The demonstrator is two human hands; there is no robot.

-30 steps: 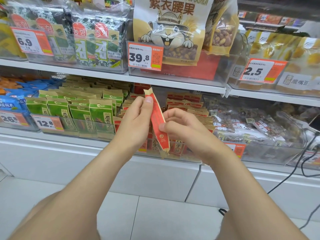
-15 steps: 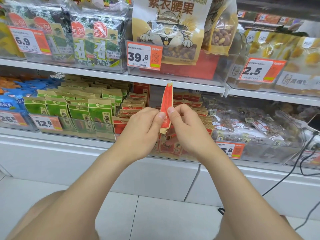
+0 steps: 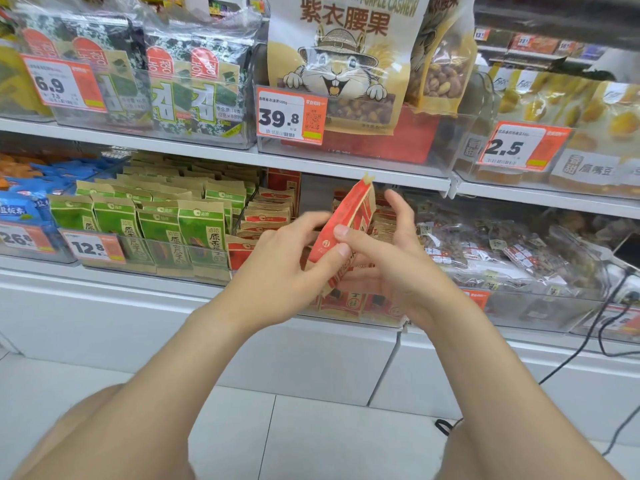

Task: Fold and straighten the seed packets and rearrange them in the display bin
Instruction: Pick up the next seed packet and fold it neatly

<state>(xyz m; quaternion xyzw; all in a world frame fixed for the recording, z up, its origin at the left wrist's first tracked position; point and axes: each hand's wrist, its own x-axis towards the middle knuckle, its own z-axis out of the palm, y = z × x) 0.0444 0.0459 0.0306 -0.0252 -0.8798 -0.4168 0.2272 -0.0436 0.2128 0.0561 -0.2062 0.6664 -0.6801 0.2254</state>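
Before the bin [image 3: 363,311]: packet [image 3: 353,216] held up, tilted, left hand [image 3: 280,251] pinching its lower part, right hand [image 3: 391,258] thumb clamping mid-face. Likely light, crinkly, pliable; hold by edges.

The seed packet [image 3: 346,230] is red with brown paper edges, the neighbouring packets [image 3: 201,230] green over brown, the price tags [image 3: 291,116] white and orange, the seaweed packs [image 3: 180,46] dark green speckled white.
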